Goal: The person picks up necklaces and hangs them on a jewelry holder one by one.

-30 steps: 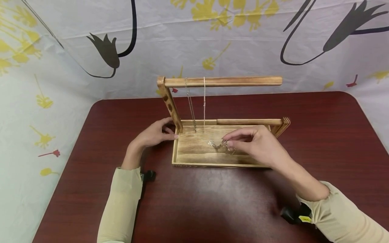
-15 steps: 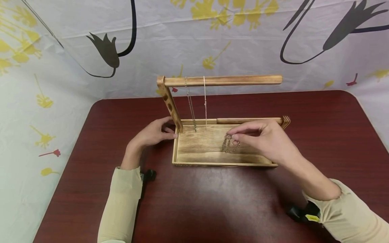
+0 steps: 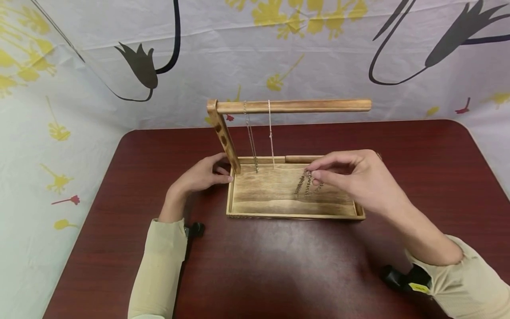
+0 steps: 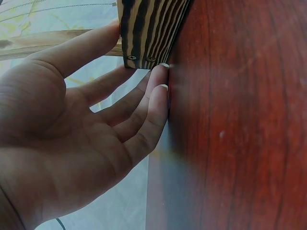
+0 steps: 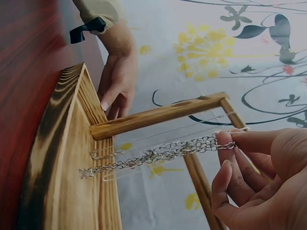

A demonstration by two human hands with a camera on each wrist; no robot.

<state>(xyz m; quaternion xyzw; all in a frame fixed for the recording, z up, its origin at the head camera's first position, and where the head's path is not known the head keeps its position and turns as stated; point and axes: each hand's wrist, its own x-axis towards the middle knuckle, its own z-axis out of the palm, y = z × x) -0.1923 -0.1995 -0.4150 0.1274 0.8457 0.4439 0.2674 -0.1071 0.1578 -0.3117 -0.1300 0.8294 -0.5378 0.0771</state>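
Note:
My right hand point(image 3: 358, 177) pinches a silver chain necklace point(image 3: 304, 184) between thumb and fingertips. Its bunched strands dangle over the wooden tray base of a jewelry stand point(image 3: 295, 217). A small pendant point(image 5: 86, 173) shows at the lower end in the right wrist view. At the stand's left back corner, my left hand point(image 3: 201, 175) rests with loosely bent fingers, its thumb touching the tray rim. The left wrist view has the fingertips point(image 4: 160, 91) by the tray's striped end point(image 4: 148, 36) and the tabletop. Two necklaces hang from the top bar: a thin chain point(image 3: 251, 137) and a pale strand point(image 3: 271, 137).
The stand's top bar point(image 3: 318, 106) juts right from one upright post point(image 3: 224, 137). A lower bar point(image 3: 300, 158) runs along the tray's back, its right end hidden by my hand. Dark red tabletop point(image 3: 259, 266) surrounds it; a patterned cloth point(image 3: 318, 66) hangs behind.
My right hand has moved rightward and slightly up with the necklace, whose strands hang more freely. The pale strand on the bar has shifted a little. My left hand stays in place.

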